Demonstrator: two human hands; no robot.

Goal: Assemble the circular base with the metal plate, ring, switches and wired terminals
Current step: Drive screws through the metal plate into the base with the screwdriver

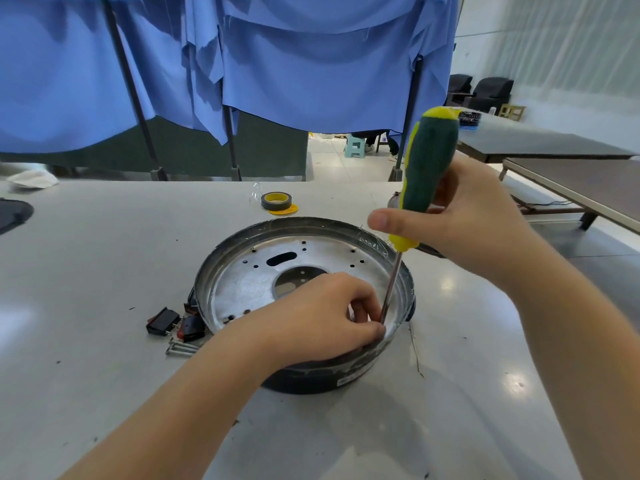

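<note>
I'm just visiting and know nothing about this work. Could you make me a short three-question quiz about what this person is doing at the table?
1. True or false: the right hand holds the screwdriver by its green and yellow handle.
2. Where do the left hand's fingers sit?
A. on the tape roll
B. at the screwdriver's tip, inside the round base
C. on the black switches
3. Fill in: the loose screws lie on the table beside the ____.

Key: 1 true; 2 B; 3 switches.
</note>
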